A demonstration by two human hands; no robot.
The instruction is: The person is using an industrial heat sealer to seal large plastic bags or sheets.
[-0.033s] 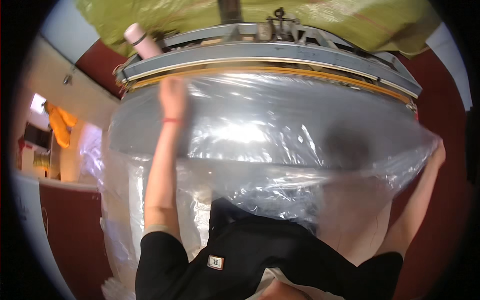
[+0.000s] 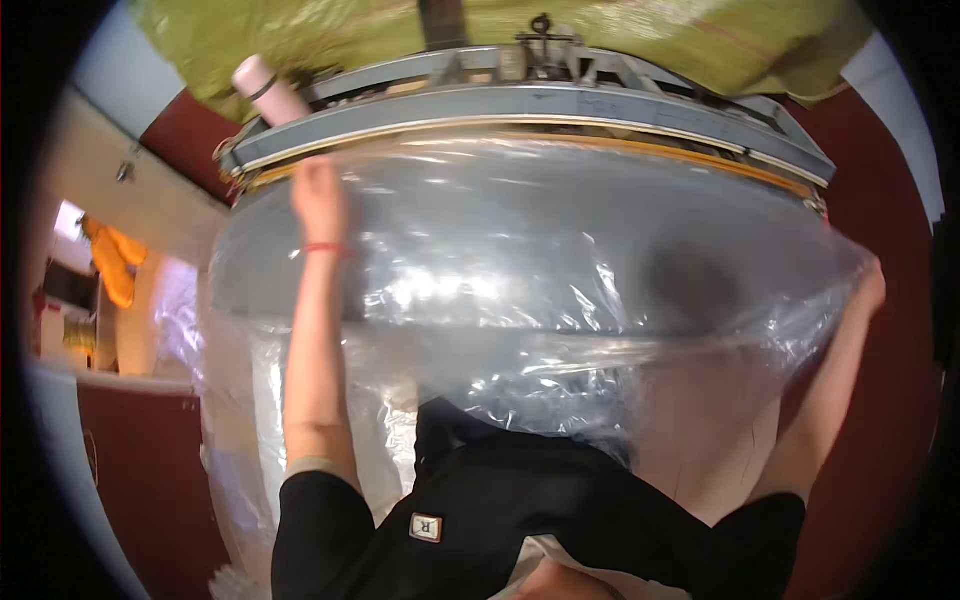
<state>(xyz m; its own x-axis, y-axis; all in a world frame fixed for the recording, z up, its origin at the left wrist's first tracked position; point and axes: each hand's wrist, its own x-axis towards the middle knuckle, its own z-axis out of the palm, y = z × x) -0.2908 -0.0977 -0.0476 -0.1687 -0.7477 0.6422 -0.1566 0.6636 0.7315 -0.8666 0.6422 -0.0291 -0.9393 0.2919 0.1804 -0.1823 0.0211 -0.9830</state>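
Note:
A wide sheet of clear plastic film (image 2: 480, 285) is spread over a grey work surface (image 2: 265, 235) and hangs down in front of me. My left hand (image 2: 320, 195), a red band at its wrist, is at the film's far left part, close to the orange strip (image 2: 630, 148) of a long metal frame. Its fingers look closed on the film, though they are slightly blurred. At the far right my right hand (image 2: 870, 288) grips a gathered corner of the film and holds it out taut, beyond the right end of the surface.
The blue-grey metal frame (image 2: 480, 108) runs along the back of the surface. A pink cylinder (image 2: 270, 90) leans behind its left end. Large yellow-green sacking (image 2: 700, 50) lies behind. More crumpled plastic (image 2: 240, 440) hangs at the left, near an opening with orange things (image 2: 115, 265).
The view has shifted slightly, so the frame and surface appear a little further left. My left hand has shifted slightly left in the picture. My right hand still holds the film corner.

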